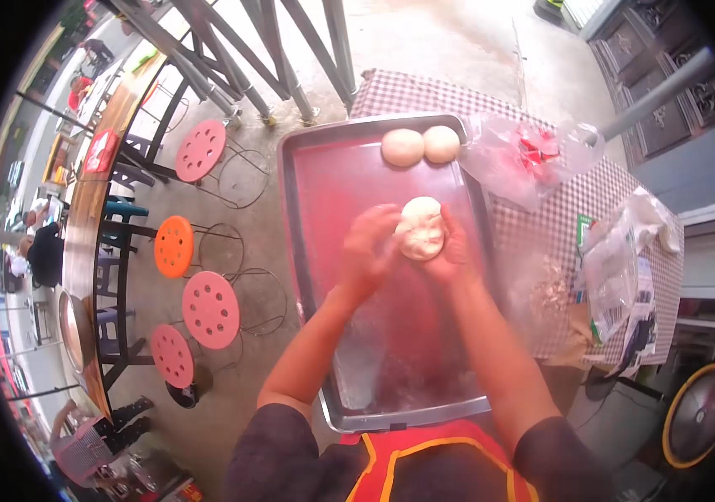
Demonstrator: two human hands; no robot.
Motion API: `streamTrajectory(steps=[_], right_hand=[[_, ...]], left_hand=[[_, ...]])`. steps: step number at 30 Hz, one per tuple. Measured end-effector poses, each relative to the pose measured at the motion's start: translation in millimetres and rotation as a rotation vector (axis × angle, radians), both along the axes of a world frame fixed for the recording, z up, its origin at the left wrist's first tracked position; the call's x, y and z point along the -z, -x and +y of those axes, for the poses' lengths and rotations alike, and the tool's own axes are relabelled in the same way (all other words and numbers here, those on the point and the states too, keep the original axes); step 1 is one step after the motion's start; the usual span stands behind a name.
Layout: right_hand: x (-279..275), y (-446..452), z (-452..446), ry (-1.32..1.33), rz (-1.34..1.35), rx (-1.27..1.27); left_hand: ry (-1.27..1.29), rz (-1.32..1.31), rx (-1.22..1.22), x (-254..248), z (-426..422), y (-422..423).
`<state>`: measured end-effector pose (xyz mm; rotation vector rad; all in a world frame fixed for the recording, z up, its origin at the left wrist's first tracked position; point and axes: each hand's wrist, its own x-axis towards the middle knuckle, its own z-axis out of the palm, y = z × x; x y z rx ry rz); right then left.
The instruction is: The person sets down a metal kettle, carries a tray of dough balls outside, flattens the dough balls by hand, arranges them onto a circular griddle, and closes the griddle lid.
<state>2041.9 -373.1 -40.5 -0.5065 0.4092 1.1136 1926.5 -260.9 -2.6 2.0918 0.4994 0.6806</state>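
Observation:
A round, pale piece of dough (421, 227) with a creased, folded surface is held above the large metal tray (332, 188). My right hand (455, 251) cups it from the right, thumb along its edge. On the other side, my left hand (367, 251) has its fingers bent against the dough's left edge; they are somewhat blurred. Two smooth dough balls, a left one (403, 147) and a right one (440, 145), sit touching each other at the tray's far right corner. The dough's underside is hidden.
A checked tablecloth (542, 213) lies under the tray's right side, bearing a clear plastic bag (500, 159) and plastic packaging (613, 272). Pink stools (211, 309) and an orange stool (174, 247) stand left, beside a long wooden counter (85, 209). A round fan (699, 416) is lower right.

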Motion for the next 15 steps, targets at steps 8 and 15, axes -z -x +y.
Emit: streamTrajectory(steps=[8, 15], right_hand=[[-16, -13, -18, -0.037, -0.022, -0.019], [-22, 4, -64, 0.092, -0.002, 0.075]], left_hand=[[0.63, 0.025, -0.252, 78, 72, -68], [0.755, 0.292, -0.307, 117, 136, -168]])
